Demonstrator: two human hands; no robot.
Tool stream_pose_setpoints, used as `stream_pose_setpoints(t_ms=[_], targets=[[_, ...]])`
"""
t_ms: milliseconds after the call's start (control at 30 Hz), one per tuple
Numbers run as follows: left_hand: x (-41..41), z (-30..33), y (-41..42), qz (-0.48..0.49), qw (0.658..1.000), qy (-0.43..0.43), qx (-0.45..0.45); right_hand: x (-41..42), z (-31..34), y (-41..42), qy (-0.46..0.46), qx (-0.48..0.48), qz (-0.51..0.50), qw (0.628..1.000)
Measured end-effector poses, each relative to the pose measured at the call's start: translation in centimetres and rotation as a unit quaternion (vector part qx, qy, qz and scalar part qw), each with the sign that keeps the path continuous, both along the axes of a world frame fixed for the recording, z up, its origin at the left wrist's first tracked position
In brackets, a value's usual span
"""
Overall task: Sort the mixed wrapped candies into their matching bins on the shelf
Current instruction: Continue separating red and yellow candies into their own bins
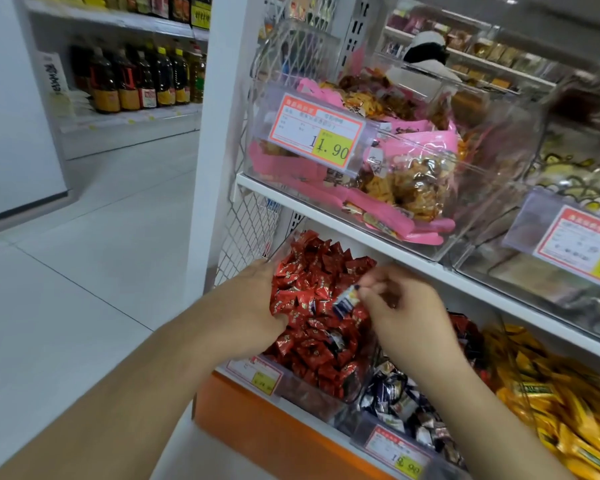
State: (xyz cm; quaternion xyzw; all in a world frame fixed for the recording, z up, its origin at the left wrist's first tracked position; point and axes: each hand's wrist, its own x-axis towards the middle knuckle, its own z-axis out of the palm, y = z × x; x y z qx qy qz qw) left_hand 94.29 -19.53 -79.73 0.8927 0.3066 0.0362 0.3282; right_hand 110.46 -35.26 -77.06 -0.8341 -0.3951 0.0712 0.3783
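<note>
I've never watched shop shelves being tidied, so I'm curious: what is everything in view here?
Red candies: many, red wrappers, clear bin on the lower shelf, far left.
Blue candy: one, dark blue and white, pinched above the red candies.
Dark blue candies: many, the next bin to the right.
Yellow packets: many, lower shelf, right.
Pink snack packs: many, clear bin on the upper shelf.
Price tag: one, orange, white and yellow, on that bin's front.
Bottles: a row, dark, far shelf at left.
Left hand: resting among the red candies.
Right hand: pinching the blue candy.
</note>
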Motion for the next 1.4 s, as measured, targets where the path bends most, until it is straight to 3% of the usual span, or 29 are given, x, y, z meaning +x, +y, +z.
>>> stream_pose_setpoints(t_ms=[133,267,433,600,867,1167,1400], targets=[[0.0,-0.2,0.1,-0.011,1.000,0.010,0.001,1.1,0.0,-6.2,0.001,0.043,-0.085,0.995],[0.1,-0.2,0.0,-0.013,1.000,0.016,0.003,1.9,-0.5,-9.4,-0.072,-0.079,-0.148,0.983],[0.1,-0.1,-0.2,-0.006,1.000,0.019,0.009,-0.2,0.4,-5.8,-0.175,-0.086,-0.039,0.980],[0.2,-0.4,0.0,0.006,1.000,0.013,0.011,-1.9,-1.1,3.0,-0.140,-0.124,0.093,0.978],[0.4,-1.2,0.5,0.022,1.000,-0.005,0.010,1.6,-6.7,10.5,-0.136,-0.197,0.041,0.970],[0.4,-1.1,0.4,0.026,1.000,-0.002,0.009,1.7,-6.7,9.1,-0.110,-0.102,0.022,0.988],[0.6,-1.2,0.1,0.034,0.999,-0.005,0.012,1.9,-6.5,9.4,-0.049,-0.098,0.040,0.993]])
